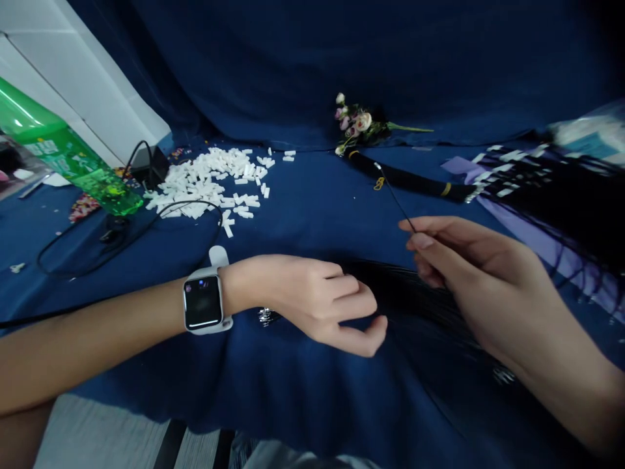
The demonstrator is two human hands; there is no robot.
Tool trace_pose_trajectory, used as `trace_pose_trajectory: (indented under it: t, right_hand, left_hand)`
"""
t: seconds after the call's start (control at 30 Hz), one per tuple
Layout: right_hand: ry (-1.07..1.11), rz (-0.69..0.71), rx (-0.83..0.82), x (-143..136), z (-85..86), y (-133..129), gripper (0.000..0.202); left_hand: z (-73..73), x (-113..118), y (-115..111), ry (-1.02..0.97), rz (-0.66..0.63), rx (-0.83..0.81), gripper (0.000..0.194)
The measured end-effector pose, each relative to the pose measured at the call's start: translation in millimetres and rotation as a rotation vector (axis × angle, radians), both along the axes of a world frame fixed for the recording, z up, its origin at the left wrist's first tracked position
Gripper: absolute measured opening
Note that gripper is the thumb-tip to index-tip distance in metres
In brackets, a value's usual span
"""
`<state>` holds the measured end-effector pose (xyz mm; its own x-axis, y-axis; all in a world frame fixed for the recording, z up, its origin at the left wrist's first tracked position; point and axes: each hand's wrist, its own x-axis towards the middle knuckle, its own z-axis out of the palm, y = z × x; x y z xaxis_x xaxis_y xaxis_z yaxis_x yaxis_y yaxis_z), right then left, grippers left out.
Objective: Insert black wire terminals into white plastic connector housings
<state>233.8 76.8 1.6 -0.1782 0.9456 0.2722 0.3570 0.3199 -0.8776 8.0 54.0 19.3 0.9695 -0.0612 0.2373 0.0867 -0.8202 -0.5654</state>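
Observation:
Between the thumb and fingers of my right hand is a thin black cord, which rises up and left to a small silvery tip. My left hand, with a smartwatch on its wrist, rests palm down with curled fingers on a bundle of black cords. What its fingers hold, if anything, is hidden. Silvery ends of cords show below the left wrist. Behind the hands lies a thick black bundle tied with yellow bands.
White small pieces are heaped at the left, beside a tilted green bottle and a black cable. Artificial flowers lie at the back. Black cords with white tags cover purple material at the right.

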Motion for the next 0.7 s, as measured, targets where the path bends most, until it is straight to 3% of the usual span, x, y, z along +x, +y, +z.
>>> trace_pose_trajectory:
  t: [0.07, 0.23, 0.37, 0.47, 0.6, 0.7]
  right_hand:
    - [-0.003, 0.02, -0.003, -2.1, 1.8, -3.2, 0.026]
    - [-0.025, 0.037, 0.049, -5.6, 4.6, -6.9, 0.022]
    - [-0.048, 0.033, 0.178, -3.3, 5.2, -5.2, 0.019]
    - [-0.096, -0.015, 0.313, -1.9, 7.7, -7.0, 0.017]
    - [-0.19, -0.103, 0.484, -0.5, 10.6, -15.1, 0.024]
    - [-0.333, -0.071, 0.586, 0.2, 12.0, -22.7, 0.023]
  left_hand:
    - [-2.5, -4.7, 2.3, -0.016, 0.02, -0.06, 0.041]
    - [-2.3, -7.3, 4.2, -0.118, 0.188, -0.49, 0.044]
    - [-10.1, -8.6, 0.5, -0.25, 0.312, -0.678, 0.044]
    - [-16.4, -9.0, -8.4, -0.433, 0.446, -0.872, 0.031]
    - [-15.8, -7.1, -23.0, -0.719, 0.608, -1.261, 0.011]
    - [-13.2, -7.9, -28.5, -0.882, 0.72, -1.602, 0.007]
